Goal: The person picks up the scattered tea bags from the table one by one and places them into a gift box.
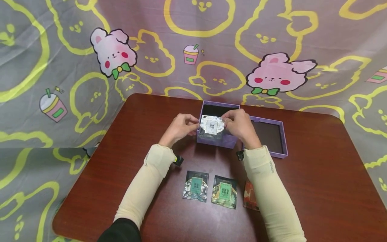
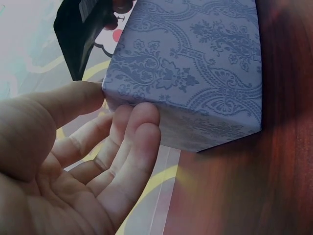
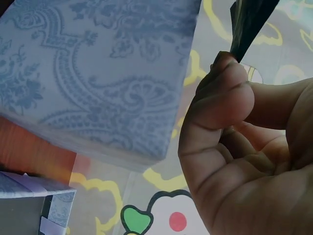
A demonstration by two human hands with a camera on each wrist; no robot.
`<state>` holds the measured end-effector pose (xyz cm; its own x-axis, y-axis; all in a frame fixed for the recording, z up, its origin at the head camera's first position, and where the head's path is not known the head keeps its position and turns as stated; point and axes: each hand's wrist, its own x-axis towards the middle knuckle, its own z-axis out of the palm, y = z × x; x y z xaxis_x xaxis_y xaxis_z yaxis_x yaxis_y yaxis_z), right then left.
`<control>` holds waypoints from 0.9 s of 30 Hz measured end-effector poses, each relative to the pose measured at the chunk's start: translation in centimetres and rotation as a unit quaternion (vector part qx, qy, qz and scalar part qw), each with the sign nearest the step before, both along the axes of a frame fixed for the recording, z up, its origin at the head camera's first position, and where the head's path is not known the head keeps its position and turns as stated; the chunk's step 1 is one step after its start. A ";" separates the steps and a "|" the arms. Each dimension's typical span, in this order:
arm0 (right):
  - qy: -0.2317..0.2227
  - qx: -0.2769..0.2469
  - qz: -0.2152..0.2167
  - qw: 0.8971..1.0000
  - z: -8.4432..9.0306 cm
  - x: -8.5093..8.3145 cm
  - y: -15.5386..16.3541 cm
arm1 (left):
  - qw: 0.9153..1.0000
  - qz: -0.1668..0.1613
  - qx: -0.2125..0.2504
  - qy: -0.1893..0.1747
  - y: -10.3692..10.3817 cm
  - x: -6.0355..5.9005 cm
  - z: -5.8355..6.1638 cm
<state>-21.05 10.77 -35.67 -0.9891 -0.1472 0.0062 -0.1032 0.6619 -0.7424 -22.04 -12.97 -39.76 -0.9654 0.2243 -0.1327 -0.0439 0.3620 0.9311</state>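
So both hands, left hand (image 1: 180, 127) and right hand (image 1: 239, 125), pinch a silver sachet (image 1: 212, 125) between them over the open purple box (image 1: 216, 143); dark wooden bench (image 1: 317, 188), bunny-print cloth (image 1: 272, 40) behind.

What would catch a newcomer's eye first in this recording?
Both hands, left hand and right hand, pinch a silver sachet over the open purple box at the middle of the table. The box lid lies to its right, and three more sachets lie in a row near the person.
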 end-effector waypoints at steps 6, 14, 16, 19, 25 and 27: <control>-0.008 -0.009 -0.009 1.000 -0.2 -0.8 0.3 | 1.000 -0.006 0.000 0.005 0.0 0.1 0.0; -0.013 -0.012 -0.020 1.000 -0.3 -1.7 0.3 | 1.000 -0.001 0.000 -0.004 -0.1 0.0 -0.1; -0.018 -0.015 -0.022 0.999 -0.2 -1.8 0.3 | 1.000 -0.001 0.003 -0.005 -0.1 0.0 -0.1; -0.016 -0.017 -0.025 0.999 -0.1 -2.0 0.2 | 1.000 -0.003 0.006 -0.007 0.0 0.0 -0.1; -0.011 -0.017 -0.038 0.999 -0.2 -2.8 0.2 | 1.000 -0.002 0.009 -0.005 -0.1 0.0 0.1; -0.019 -0.018 -0.042 0.999 -0.3 -3.0 0.2 | 1.000 -0.003 0.009 -0.006 -0.1 0.1 0.1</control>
